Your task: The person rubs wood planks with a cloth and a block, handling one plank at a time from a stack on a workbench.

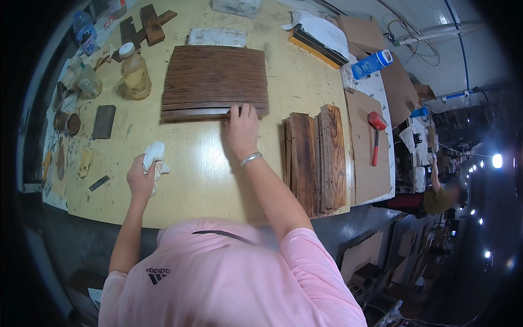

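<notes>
My left hand (140, 180) is closed around a crumpled white cloth (154, 156) just above the near left part of the table. At the near edge of a dark brown stack of thin wooden strips (215, 76), my right hand (243, 128) has its fingers curled over the front strip (201, 113), near its right end. The stack lies flat in the middle of the table. To the right of my right arm, several rougher brown wooden boards (313, 158) lie side by side, some with strong grain.
The pale yellow table (196, 174) carries a jar of yellowish liquid (135, 73), a dark block (103, 121) and a small metal blade (99, 183) on the left. A red mallet (376, 133) rests on cardboard at right, near a blue bottle (372, 64). Another person (438, 199) stands far right.
</notes>
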Motion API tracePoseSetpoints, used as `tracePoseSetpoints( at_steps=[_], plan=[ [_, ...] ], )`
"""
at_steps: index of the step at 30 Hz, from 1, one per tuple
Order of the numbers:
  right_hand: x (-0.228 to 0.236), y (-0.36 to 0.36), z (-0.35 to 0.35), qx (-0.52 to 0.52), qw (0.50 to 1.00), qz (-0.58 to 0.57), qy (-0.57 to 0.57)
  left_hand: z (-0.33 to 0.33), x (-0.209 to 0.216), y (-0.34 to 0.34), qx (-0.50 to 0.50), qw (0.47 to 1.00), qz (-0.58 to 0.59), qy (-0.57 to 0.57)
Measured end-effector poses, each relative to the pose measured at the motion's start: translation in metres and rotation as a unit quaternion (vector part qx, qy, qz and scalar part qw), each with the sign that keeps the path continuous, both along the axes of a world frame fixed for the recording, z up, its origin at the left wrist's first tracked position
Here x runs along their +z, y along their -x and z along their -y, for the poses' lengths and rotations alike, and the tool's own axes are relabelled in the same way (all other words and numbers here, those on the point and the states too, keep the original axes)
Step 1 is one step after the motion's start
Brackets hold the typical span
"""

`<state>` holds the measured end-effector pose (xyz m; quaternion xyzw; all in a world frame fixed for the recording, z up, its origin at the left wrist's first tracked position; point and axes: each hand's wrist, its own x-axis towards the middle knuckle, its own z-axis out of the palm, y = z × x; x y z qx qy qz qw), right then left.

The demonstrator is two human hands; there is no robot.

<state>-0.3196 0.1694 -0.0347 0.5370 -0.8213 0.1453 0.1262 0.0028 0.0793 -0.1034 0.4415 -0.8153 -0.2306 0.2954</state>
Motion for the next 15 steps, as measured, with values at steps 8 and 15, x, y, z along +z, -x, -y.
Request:
tracePoseSetpoints(
  at_steps=[8,15],
  plan=[
    [0.015,-0.009,-0.019,0.052,0.987,0.141,-0.049,-0.003,0.010,0.002,0.017,0.999,-0.020,-0.030],
    [0.039,-0.075,-0.071,-0.044,0.896,0.436,-0.074,-0.058,0.128,0.096,-0.281,0.957,0.054,0.055]
  ],
)
